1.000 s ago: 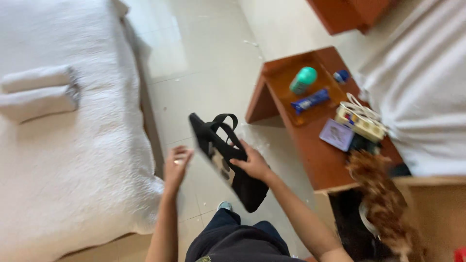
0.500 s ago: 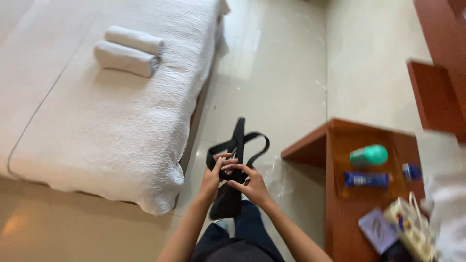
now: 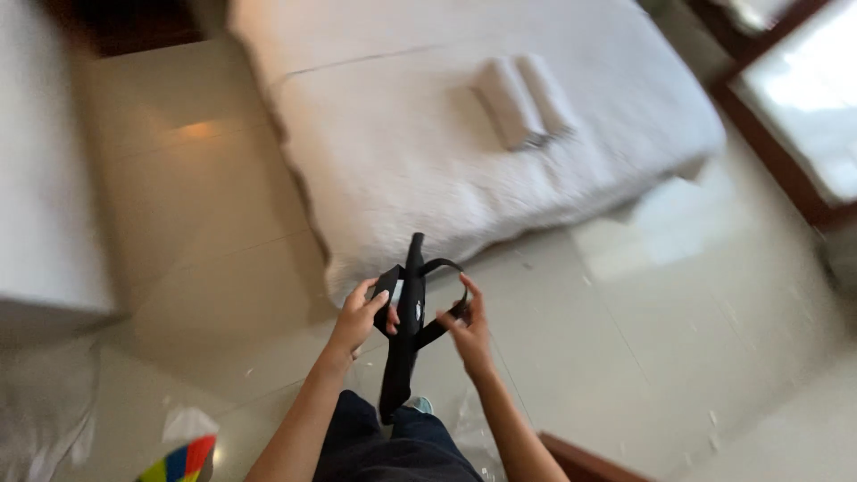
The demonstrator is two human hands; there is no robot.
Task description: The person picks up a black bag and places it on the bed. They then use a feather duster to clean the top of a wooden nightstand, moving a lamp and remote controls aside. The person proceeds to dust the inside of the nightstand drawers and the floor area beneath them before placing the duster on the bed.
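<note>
Both hands, left hand (image 3: 361,312) and right hand (image 3: 466,328), are now pinched on the black bag (image 3: 406,330) at lower centre, the bed (image 3: 464,134) having swung to the top.

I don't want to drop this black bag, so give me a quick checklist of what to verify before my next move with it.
1. Left hand on the black bag: ok, fingers at its upper edge.
2. Right hand on the strap: ok, fingers at the loop.
3. Bag off the floor: ok, it hangs edge-on between both hands.
4. Bag closed: cannot tell, the picture is blurred.
5. Bed within reach: cannot tell; its corner lies just ahead.
6. Rolled towels away from the near corner: ok.
</note>
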